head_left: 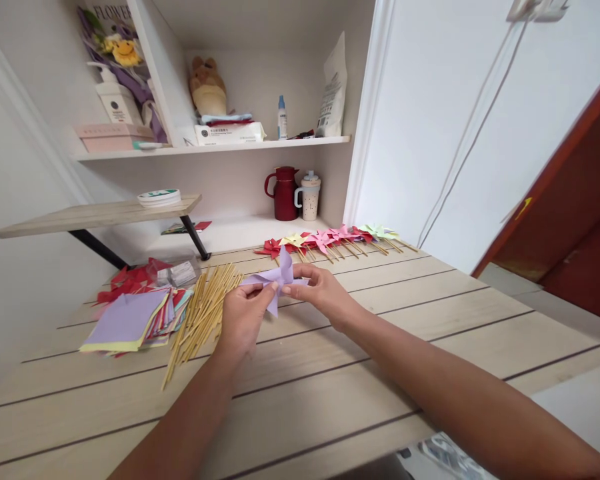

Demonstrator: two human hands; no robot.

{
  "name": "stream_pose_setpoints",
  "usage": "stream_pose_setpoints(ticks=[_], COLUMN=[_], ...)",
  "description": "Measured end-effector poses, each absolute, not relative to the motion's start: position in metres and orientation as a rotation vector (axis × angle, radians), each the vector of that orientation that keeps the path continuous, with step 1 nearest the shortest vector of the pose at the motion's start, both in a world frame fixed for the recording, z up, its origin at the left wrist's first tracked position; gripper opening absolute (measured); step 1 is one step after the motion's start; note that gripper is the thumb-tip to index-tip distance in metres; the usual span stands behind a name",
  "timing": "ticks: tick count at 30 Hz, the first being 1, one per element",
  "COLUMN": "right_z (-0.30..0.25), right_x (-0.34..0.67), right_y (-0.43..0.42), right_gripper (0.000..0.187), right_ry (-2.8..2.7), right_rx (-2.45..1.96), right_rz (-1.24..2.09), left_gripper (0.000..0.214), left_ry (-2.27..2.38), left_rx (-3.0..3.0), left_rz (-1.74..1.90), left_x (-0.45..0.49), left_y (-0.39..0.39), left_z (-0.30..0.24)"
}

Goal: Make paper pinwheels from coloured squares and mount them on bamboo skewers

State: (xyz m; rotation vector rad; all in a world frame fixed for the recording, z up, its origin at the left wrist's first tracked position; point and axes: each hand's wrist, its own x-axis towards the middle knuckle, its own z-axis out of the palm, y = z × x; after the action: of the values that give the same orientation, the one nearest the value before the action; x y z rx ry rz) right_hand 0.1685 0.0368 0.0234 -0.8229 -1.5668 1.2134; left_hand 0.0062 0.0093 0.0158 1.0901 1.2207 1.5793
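Observation:
Both my hands hold a lilac paper pinwheel (pixel 279 278) just above the wooden table (pixel 430 313). My left hand (pixel 243 319) pinches its lower left blade with closed fingers. My right hand (pixel 320 292) pinches the centre from the right. To the left of my hands lies a bundle of thin wooden sticks (pixel 203 310). Further left sits a stack of coloured paper squares (pixel 130 323) with a lilac sheet on top. A row of finished pinwheels on sticks (pixel 337 239) lies at the back of the table.
A small clear packet (pixel 183 272) and red paper pieces (pixel 125 279) lie behind the paper stack. A low wooden shelf (pixel 100 215) juts out at the left. A red jug (pixel 285 193) and a mug (pixel 310 195) stand in the alcove under a shelf (pixel 210 148) of bottles and boxes.

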Motion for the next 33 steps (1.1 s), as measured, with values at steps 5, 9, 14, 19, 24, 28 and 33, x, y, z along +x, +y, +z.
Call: stream_pose_setpoints(ticks=[5,9,14,19,24,28,33], right_z=[0.022,0.022,0.018,0.013,0.011,0.009,0.008], right_x=[0.166,0.165,0.163,0.162,0.161,0.162,0.162], right_y=[0.036,0.037,0.037,0.038,0.039,0.041,0.042], right_gripper=[0.017,0.026,0.032,0.029,0.03,0.029,0.031], right_ry=[-1.465,-1.424,-1.422,-1.42,-1.4,-1.402,-1.38], right_rx=[-0.765,-0.775,-0.808,-0.866,-0.888,-0.898,-0.904], right_rz=[1.259,1.246,1.209,1.169,1.175,1.151,1.13], left_gripper=[0.031,0.028,0.026,0.026,0.026,0.03,0.033], left_ry=[1.222,1.257,1.288,1.241,1.179,1.151,1.114], left_rx=[1.085,1.116,1.12,1.091,1.045,1.029,1.042], left_rz=[1.584,1.549,1.538,1.537,1.545,1.532,1.509], left_x=[0.006,0.008,0.01,0.014,0.016,0.015,0.015], left_y=[0.009,0.008,0.007,0.005,0.004,0.004,0.003], left_z=[0.016,0.017,0.016,0.016,0.016,0.015,0.016])
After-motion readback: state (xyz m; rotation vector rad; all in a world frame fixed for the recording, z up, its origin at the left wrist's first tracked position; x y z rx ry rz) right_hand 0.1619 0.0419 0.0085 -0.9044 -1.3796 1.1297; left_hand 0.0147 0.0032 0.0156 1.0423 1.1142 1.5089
